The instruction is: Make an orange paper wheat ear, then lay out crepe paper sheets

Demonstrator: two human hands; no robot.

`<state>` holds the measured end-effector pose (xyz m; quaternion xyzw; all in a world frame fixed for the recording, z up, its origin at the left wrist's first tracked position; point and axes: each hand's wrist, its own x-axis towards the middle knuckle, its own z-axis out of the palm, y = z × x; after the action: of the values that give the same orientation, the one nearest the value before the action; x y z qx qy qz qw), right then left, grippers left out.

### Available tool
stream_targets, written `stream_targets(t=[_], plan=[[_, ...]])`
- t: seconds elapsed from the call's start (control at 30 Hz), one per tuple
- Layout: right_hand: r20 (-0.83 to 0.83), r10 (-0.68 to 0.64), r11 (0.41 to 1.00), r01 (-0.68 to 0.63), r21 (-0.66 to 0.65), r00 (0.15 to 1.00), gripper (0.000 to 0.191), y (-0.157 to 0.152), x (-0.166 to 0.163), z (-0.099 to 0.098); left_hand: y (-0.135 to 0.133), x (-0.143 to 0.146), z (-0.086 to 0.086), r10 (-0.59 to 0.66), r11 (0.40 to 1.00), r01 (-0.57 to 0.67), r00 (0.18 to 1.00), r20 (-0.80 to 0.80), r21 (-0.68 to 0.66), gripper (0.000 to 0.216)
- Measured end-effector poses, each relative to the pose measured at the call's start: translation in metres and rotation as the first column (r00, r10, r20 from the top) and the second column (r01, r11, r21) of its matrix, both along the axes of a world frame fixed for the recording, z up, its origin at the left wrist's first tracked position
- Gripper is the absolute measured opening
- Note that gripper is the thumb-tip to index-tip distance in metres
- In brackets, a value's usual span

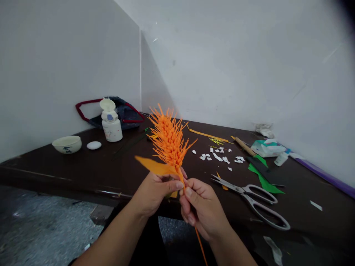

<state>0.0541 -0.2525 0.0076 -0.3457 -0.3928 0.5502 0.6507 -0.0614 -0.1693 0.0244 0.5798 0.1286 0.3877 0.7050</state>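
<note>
An orange paper wheat ear [168, 137] with many thin spikes stands upright on an orange stem that runs down past my wrists. My left hand [155, 192] pinches an orange paper leaf [155, 167] against the stem just below the ear. My right hand [202, 207] grips the stem beside it, thumb on the wrapped spot. Both hands are held above the front edge of the dark table [83, 173].
White-handled scissors [252, 199] lie open to the right of my hands. Green paper pieces [263, 177], white scraps [219, 155], a wooden stick [244, 146] and a tissue pack [267, 147] lie behind. A glue bottle [111, 122], bowl [67, 144] and bag [124, 111] sit at the left.
</note>
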Motion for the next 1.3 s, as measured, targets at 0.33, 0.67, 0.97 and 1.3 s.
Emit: stream_targets(t=[0.33, 0.67, 0.97, 1.3], plan=[[0.311, -0.32, 0.943, 0.333, 0.011, 0.895, 0.016, 0.004, 0.001, -0.002, 0.002, -0.004, 0.011, 0.142, 0.966, -0.094, 0.971, -0.194, 0.24, 0.008], [0.33, -0.223, 0.969, 0.247, -0.031, 0.917, 0.023, -0.001, 0.006, 0.003, 0.003, -0.005, 0.008, 0.048, 0.986, -0.009, 0.971, -0.233, 0.165, 0.012], [0.076, -0.123, 0.989, 0.129, -0.069, 0.989, 0.02, 0.002, 0.009, 0.002, -0.001, 0.003, -0.003, -0.006, 1.0, 0.005, 0.992, -0.128, -0.008, 0.008], [0.252, -0.021, 0.984, 0.064, -0.166, 0.967, 0.02, 0.003, 0.033, 0.003, 0.007, 0.01, -0.007, -0.047, 0.999, 0.043, 0.982, -0.185, -0.029, 0.014]])
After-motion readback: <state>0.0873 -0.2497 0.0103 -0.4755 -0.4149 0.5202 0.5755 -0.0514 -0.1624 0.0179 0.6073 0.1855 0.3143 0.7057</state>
